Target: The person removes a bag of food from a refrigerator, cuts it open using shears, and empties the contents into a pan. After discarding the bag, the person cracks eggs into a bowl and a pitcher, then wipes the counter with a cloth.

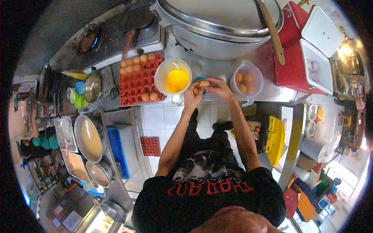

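Observation:
Over the front edge of the metal counter, my left hand [192, 97] and my right hand [220, 90] meet, fingers curled. A brown egg [204, 83] is between them at my right fingertips. A second rounded brown shape, seemingly another egg [196, 90], is in my left fingers. Just left of my hands stands a white pitcher [158, 82] containing yellow beaten egg [177, 80]. To the right is a translucent pitcher [257, 83] holding several whole eggs [244, 81]. A teal item [199, 78] behind my hands is mostly hidden.
A red egg tray [132, 87], partly filled, lies left of the white pitcher. Behind are a stove [151, 39] and a large cooker [217, 42] with a wooden paddle [274, 35]. A red cooler [287, 73] stands open at right. A yellow lid [275, 141] is below the counter.

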`<action>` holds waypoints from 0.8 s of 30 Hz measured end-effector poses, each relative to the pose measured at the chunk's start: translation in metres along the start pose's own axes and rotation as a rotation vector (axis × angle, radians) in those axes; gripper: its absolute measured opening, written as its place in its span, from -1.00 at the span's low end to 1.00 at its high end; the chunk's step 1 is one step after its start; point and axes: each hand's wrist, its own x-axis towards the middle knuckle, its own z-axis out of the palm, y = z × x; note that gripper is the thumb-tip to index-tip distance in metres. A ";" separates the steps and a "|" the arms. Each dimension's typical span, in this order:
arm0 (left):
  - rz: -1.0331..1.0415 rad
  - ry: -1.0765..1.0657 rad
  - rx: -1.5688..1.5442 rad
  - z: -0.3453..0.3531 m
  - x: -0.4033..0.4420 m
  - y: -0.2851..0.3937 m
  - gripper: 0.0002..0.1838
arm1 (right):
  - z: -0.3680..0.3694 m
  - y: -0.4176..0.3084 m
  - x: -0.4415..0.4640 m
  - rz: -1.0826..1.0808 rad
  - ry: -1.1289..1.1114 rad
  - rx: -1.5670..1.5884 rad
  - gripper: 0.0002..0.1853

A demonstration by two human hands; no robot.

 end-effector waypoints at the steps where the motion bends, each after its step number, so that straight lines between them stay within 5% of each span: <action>1: 0.034 -0.003 0.035 0.000 0.000 -0.003 -0.65 | -0.003 0.000 0.000 -0.029 -0.038 -0.073 -0.54; 16: 0.292 -0.045 0.314 0.005 0.009 -0.015 -0.75 | 0.000 0.004 0.018 -0.400 0.083 -0.746 -0.57; 24: 0.281 -0.015 0.398 0.003 0.001 -0.013 -0.61 | 0.010 -0.044 0.005 -0.186 0.022 -0.796 -0.70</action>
